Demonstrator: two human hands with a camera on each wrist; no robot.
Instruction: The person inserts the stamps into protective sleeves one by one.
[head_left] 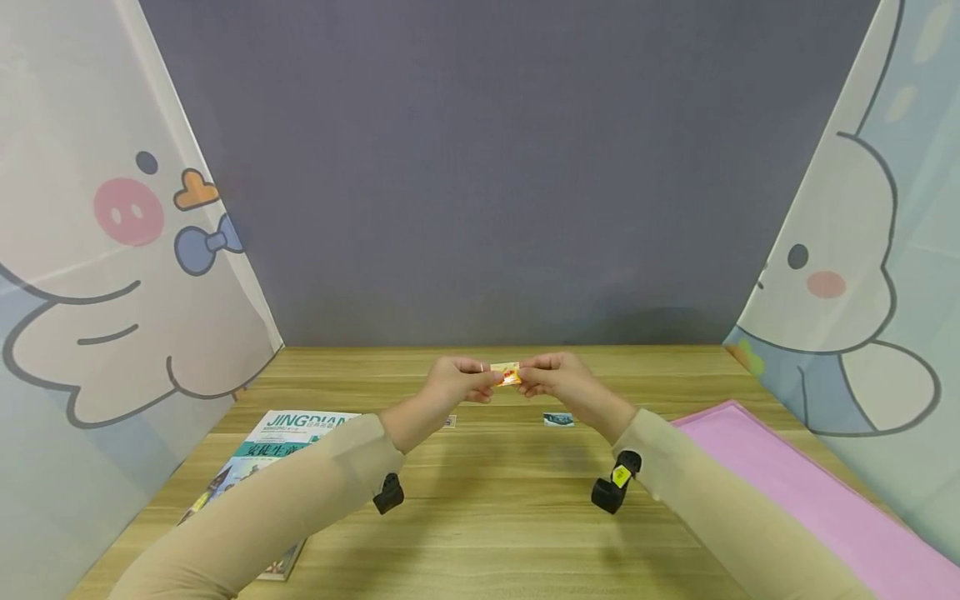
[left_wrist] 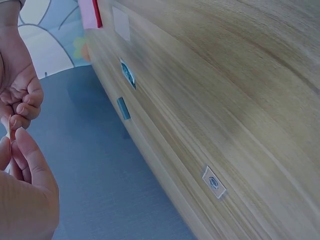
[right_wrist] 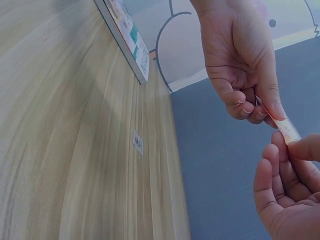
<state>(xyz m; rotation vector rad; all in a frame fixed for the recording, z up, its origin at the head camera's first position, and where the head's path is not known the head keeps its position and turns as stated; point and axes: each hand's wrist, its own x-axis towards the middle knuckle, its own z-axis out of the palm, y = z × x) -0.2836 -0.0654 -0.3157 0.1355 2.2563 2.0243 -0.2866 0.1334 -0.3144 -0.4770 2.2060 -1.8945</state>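
Over the far part of the table, both hands hold one small yellow and red stamp (head_left: 506, 373) between them. My left hand (head_left: 459, 380) pinches its left end with thumb and fingers. The other end is pinched by my right hand (head_left: 561, 380). Seen from the right wrist, the stamp (right_wrist: 288, 131) is tilted, a thumb on its face at each end. Below the hands, a pale stamp with a perforated edge (left_wrist: 214, 182) lies on the table, and a blue-green stamp (head_left: 558, 419) lies to its right.
A thick book (head_left: 281, 447) lies at the left, partly behind the left sleeve. To the right is a pink mat (head_left: 795, 475). A small blue piece (left_wrist: 123, 108) and a pale square (left_wrist: 121, 23) also lie on the table. A grey panel (head_left: 487, 183) rises behind its far edge.
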